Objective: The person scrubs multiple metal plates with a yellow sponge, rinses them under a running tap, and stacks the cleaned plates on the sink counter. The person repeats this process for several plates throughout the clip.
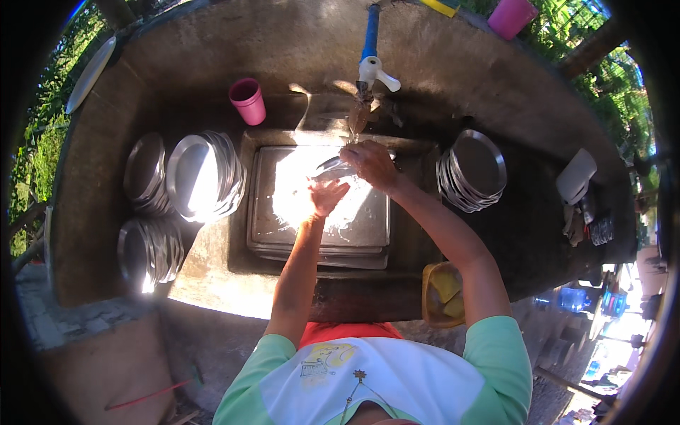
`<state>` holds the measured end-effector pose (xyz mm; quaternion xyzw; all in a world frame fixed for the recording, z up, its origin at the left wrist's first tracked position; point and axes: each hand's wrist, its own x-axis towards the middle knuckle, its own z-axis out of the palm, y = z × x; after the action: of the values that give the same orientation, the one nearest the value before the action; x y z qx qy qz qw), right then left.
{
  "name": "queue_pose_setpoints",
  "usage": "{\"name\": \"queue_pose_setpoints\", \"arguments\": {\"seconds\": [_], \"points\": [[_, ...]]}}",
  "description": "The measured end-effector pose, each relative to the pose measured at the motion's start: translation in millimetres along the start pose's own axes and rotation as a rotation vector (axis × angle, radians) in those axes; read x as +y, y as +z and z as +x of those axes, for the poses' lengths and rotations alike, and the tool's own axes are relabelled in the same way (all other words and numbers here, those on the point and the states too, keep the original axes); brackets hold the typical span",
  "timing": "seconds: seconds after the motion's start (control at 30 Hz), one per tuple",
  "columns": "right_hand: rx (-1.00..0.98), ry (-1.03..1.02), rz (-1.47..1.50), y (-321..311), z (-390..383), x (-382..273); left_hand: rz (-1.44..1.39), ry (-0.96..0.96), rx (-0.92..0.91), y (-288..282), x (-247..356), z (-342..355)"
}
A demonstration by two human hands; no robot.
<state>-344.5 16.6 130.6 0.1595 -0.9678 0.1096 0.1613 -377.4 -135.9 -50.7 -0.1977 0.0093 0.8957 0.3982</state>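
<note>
Under the tap, my right hand (370,164) is closed on a shiny metal plate (333,167), which is tilted and partly hidden by that hand. My left hand (327,196) is at the plate's near side with its fingers stretched out; glare hides whether it touches the rim. Below both hands a stack of rectangular metal trays (283,230) lies in the sink basin, wet and brightly sunlit. A thin stream of water falls from the white-handled tap (370,71) beside my right hand.
Stacked metal plates (191,177) stand on the left ledge, with more plates (478,164) on the right. A pink cup (248,103) stands behind the basin. At the near right edge is a yellow container (428,297) with yellow pieces inside. A white container (577,176) lies far right.
</note>
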Motion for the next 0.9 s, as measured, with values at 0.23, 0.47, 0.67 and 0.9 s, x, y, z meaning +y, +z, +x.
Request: {"name": "queue_pose_setpoints", "arguments": {"seconds": [0.23,0.47,0.67,0.9], "points": [[-0.055,-0.073,0.067,47,-6,-40,0.510,-0.060,-0.568,81,46,-6],[0.103,0.569,-0.040,6,4,31,1.076,0.396,-0.136,134,46,-45],[0.707,0.587,1.244,-135,33,19,1.545,0.320,0.040,172,1,18],[0.555,0.556,0.605,-173,51,-49,1.697,0.239,0.020,193,-29,37]]}}
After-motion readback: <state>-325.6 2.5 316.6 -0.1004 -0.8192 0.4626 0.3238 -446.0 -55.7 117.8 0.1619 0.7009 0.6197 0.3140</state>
